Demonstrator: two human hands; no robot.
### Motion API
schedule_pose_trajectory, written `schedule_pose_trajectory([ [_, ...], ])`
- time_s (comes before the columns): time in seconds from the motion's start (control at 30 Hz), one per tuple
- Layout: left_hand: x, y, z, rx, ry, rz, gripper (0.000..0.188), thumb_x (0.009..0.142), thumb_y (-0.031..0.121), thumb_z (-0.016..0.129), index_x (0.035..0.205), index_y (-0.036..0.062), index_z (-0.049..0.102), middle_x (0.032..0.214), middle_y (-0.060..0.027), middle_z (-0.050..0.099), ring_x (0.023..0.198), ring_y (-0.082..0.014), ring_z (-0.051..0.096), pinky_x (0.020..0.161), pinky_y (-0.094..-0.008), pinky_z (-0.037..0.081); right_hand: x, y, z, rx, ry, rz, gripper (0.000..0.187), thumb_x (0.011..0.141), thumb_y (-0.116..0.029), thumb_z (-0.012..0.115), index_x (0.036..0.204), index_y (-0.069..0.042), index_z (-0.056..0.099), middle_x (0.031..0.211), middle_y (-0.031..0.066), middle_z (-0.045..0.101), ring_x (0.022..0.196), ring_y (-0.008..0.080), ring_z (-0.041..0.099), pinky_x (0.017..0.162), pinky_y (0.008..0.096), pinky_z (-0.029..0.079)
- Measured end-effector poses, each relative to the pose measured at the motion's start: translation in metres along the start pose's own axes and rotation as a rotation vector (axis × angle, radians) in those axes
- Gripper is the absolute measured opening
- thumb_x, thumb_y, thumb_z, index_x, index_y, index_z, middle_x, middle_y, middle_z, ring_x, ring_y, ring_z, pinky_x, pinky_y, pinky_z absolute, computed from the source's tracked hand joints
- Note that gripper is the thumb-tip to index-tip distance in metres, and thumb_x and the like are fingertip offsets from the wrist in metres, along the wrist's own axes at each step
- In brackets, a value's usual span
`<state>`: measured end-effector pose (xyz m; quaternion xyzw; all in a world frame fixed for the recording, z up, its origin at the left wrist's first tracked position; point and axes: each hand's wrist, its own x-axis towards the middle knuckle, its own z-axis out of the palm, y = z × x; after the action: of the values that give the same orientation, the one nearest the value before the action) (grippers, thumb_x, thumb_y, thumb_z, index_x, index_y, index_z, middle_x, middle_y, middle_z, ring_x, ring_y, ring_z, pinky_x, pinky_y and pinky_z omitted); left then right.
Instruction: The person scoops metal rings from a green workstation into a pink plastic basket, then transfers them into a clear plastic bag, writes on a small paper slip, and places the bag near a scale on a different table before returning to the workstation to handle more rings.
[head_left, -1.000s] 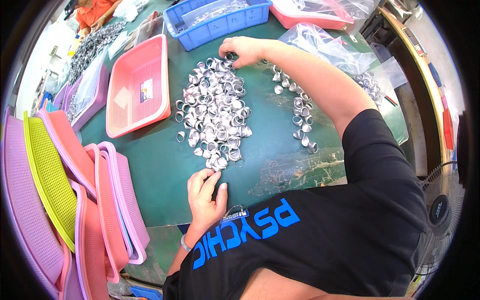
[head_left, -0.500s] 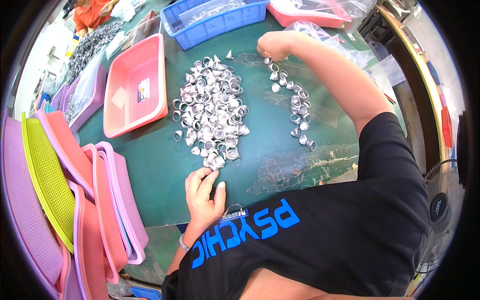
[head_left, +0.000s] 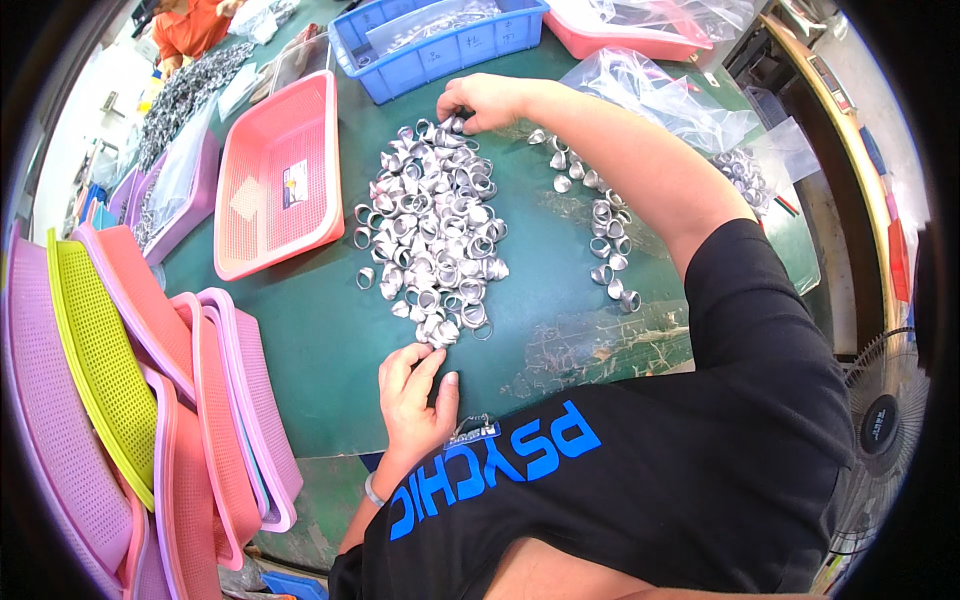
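Observation:
A heap of silver-coloured metal rings [head_left: 430, 225] lies on the green tabletop in front of me. My left hand [head_left: 412, 395] rests at its near end, fingers stretched out and thumb apart, the fingertips touching the nearest rings. Over the heap's far end, my right hand [head_left: 480, 102] is bent down with thumb and fingers closing round a ring [head_left: 458, 125]; the fingers partly hide it. To the right of the heap, a loose line of similar rings [head_left: 606, 225] curves toward me, its far part passing beside my right forearm.
A pink basket [head_left: 225, 200] stands left of the heap, a blue crate [head_left: 450, 62] behind it. Stacked colourful baskets [head_left: 110, 360] crowd the left side. Clear plastic bags [head_left: 660, 100] lie at the far right, near more rings [head_left: 740, 172]. Another person [head_left: 190, 28] sits far left.
My right hand has moved left, from the far end of the line of rings to the far end of the heap. My left hand stays at the heap's near end.

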<state>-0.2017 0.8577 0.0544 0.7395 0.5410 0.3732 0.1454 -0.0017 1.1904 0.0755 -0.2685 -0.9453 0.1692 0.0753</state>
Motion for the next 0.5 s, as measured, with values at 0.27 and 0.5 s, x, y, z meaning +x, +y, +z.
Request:
schedule_pose_trajectory([
  [0.27,0.0017,0.0013,0.0003,0.004,-0.001,-0.009,0.025,0.063,0.003,0.063,0.087,-0.0003,0.059,0.091,-0.0121,0.053,0.086,-0.0278,0.05,0.075,-0.0346,0.04,-0.0048,0.0057,0.0041,0.111,0.063,0.037,0.023,0.063,-0.009,0.062,0.086,-0.004,0.058,0.072,0.0071,0.059,0.066,0.0194,0.055,0.062,0.0306,0.044],
  [0.5,0.0019,0.0018,-0.0002,0.003,-0.003,-0.006,0.025,0.063,0.003,0.063,0.087,-0.0004,0.059,0.091,-0.0122,0.053,0.085,-0.0276,0.049,0.075,-0.0345,0.04,-0.0065,0.0054,0.0041,0.125,0.071,0.044,0.022,0.065,-0.009,0.061,0.086,-0.004,0.058,0.071,0.0072,0.059,0.065,0.0192,0.055,0.061,0.0302,0.044],
])
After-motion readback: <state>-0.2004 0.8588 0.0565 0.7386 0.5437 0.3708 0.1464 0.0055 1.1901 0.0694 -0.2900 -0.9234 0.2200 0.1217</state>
